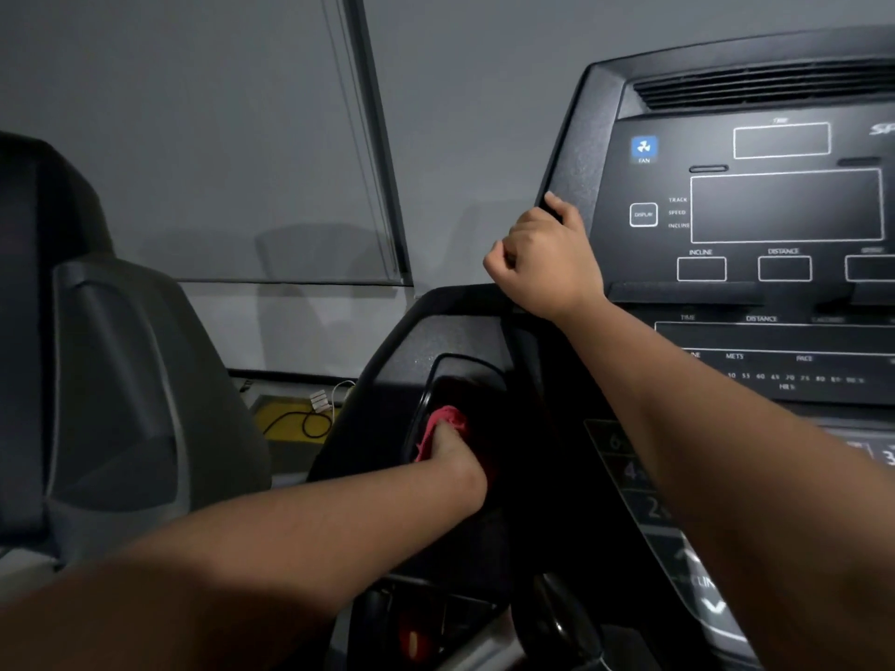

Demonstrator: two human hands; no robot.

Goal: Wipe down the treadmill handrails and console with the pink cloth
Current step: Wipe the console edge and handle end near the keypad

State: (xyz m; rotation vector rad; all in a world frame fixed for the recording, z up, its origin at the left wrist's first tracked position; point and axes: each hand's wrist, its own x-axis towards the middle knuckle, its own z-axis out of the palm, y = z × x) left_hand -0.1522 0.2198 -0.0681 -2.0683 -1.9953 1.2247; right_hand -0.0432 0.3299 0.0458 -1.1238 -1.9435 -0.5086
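Room: a grey wall (218, 138) is filling the background in dim light, a window blind (300, 196) is hanging in front of it, and a second dark machine (121, 380) is standing at the left edge.
Floor: a black cable (300, 421) is lying looped on a yellow patch below the blind.
Console (784, 205): it is rising on the right with its displays dark; only the blue fan button (643, 147) is showing colour.
Pink cloth (448, 418): it is sitting bunched inside the recessed side pocket (465, 375) at the console's left, under the person's hand.
Left hand (455, 452): it is reaching down into that pocket on top of the cloth. Its fingers are lying hidden in the dark recess, so whether they are curling round the cloth or pressing it flat cannot be told.
Right hand (542, 254): it is clasping the console's upper left edge, fingers wrapped round the rim, seemingly bracing.
Progress: the wiping is plainly under way at the pocket. Nothing is showing which surfaces are already clean, since no streaks or damp marks are visible. Judging by the cloth's place, the display face, the keypad below it and the handrails, none plainly in view, are likely still waiting.
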